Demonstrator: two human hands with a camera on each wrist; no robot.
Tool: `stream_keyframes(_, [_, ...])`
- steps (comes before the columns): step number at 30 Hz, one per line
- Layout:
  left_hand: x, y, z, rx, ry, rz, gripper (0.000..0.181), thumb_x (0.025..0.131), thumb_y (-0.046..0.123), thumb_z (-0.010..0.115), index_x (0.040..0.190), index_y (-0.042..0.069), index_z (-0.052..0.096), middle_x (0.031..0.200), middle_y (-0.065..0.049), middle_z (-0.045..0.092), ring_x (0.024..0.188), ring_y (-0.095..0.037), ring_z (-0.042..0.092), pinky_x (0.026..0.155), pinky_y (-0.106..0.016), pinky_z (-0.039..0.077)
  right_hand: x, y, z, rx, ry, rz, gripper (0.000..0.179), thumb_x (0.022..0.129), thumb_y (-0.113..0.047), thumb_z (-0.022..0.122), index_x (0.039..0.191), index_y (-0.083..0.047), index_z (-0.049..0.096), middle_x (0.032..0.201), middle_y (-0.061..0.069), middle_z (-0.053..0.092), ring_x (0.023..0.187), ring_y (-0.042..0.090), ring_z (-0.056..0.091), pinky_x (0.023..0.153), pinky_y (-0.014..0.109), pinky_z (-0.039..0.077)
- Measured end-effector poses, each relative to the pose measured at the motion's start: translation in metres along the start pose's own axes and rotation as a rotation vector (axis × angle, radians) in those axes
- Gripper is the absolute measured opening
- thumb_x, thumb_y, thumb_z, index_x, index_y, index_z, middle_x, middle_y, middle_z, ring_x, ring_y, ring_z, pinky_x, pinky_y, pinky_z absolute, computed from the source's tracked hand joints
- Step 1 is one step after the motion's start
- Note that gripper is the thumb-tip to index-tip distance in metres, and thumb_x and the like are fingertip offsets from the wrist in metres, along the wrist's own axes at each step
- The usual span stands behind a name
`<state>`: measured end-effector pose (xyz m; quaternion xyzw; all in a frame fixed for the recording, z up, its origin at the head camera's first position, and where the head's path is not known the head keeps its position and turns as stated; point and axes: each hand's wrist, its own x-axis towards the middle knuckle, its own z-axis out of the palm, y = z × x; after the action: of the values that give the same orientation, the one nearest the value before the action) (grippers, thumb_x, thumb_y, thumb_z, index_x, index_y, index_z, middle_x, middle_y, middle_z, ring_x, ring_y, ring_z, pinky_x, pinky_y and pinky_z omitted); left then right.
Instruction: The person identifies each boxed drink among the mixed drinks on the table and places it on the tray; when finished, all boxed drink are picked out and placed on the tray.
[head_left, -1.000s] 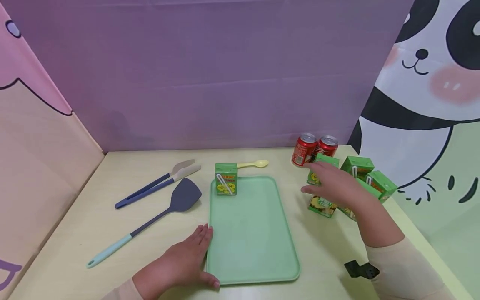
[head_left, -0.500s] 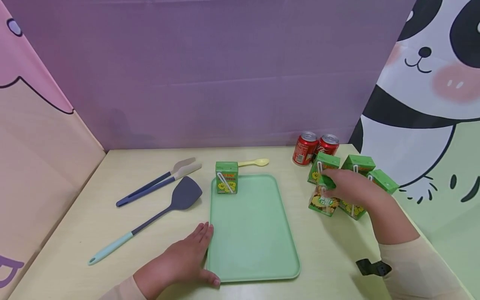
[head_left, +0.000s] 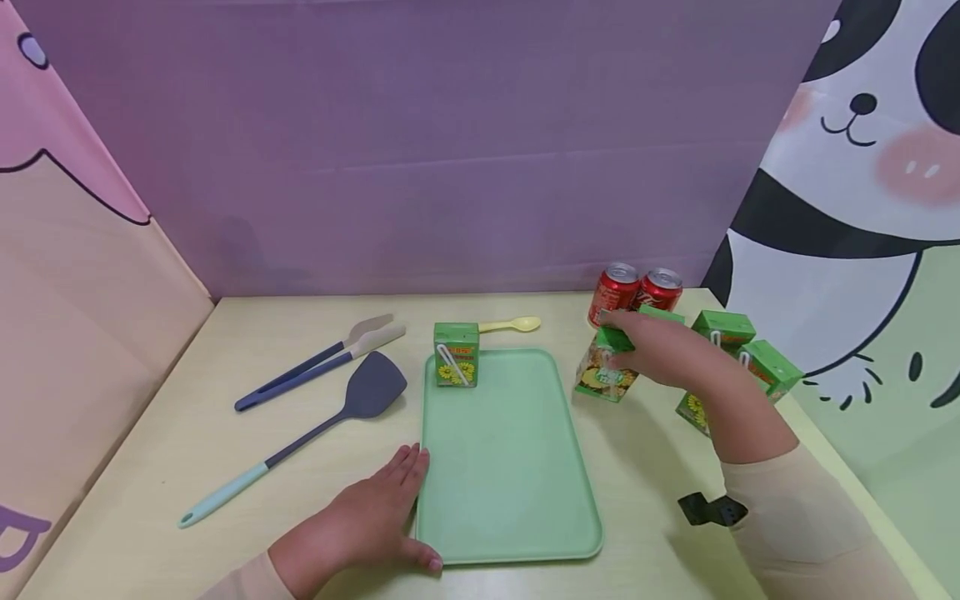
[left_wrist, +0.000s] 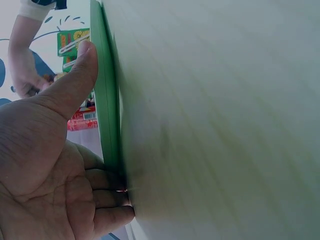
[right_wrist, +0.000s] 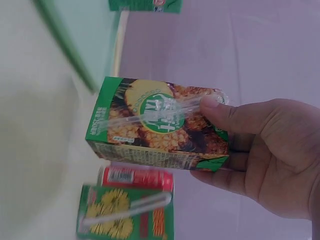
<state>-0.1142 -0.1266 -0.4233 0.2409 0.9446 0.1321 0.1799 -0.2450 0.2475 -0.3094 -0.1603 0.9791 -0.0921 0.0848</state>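
My right hand [head_left: 671,354] grips a green juice box [head_left: 602,377] with pineapple pictures, right of the tray. In the right wrist view the thumb lies across the front of this juice box [right_wrist: 165,112], by its clear straw, with fingers behind. My left hand [head_left: 375,517] rests against the left edge of a pale green tray [head_left: 510,467], fingers extended and thumb near the front corner. The left wrist view shows the fingertips at the tray's side [left_wrist: 107,100]. Another juice box [head_left: 456,358], with yellow flowers, stands upright at the tray's back left corner.
Several green juice boxes [head_left: 768,367] stand at the right, partly hidden by my right arm. Behind them are two red cans [head_left: 615,287]. A yellow spoon [head_left: 517,324] lies behind the tray. Left of it lie a dark turner [head_left: 375,385] and tongs [head_left: 307,371].
My right hand has reached down, taken hold of the pineapple juice box and moved it left towards the tray, away from the other boxes. The left hand has stayed at the tray edge.
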Motion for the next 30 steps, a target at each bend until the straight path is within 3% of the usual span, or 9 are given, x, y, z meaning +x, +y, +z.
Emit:
stream_keyframes(8, [-0.001,-0.001,0.001,-0.011,0.015,-0.003,0.128,0.066,0.074,0.072,0.155,-0.001,0.019,0.163,-0.019,0.016,0.151,-0.033,0.014,0.115,-0.051,0.031,0.033,-0.029,0.003,0.008,0.034,-0.134,0.056,0.089,-0.019,0.074,0.14,-0.01,0.051,0.132,0.009,0.06,0.119,0.028,0.058,0.098,0.051,0.048])
stream_keyframes(13, [0.0,-0.002,0.0,-0.009,0.013,-0.005,0.128,0.066,0.075,0.072,0.155,0.0,0.019,0.163,-0.019,0.017,0.151,-0.033,0.015,0.115,-0.05,0.031,0.055,-0.042,0.012,0.021,0.023,-0.199,0.057,0.089,-0.018,0.073,0.14,-0.009,0.051,0.136,0.008,0.059,0.123,0.028,0.056,0.101,0.049,0.047])
stream_keyframes(21, [0.001,-0.003,0.0,-0.014,0.004,-0.006,0.129,0.065,0.076,0.072,0.156,0.001,0.019,0.163,-0.018,0.016,0.151,-0.033,0.015,0.116,-0.049,0.031,0.079,-0.056,0.024,-0.001,-0.052,-0.209,0.059,0.09,-0.021,0.073,0.142,-0.009,0.05,0.142,0.01,0.054,0.131,0.032,0.05,0.107,0.05,0.041])
stream_keyframes(30, [0.002,-0.003,0.001,0.006,0.008,-0.001,0.128,0.065,0.076,0.071,0.155,0.0,0.019,0.163,-0.018,0.018,0.151,-0.033,0.016,0.115,-0.049,0.031,0.086,-0.06,0.029,-0.019,-0.065,-0.215,0.057,0.092,-0.02,0.07,0.144,-0.008,0.048,0.143,0.013,0.053,0.134,0.034,0.046,0.109,0.05,0.04])
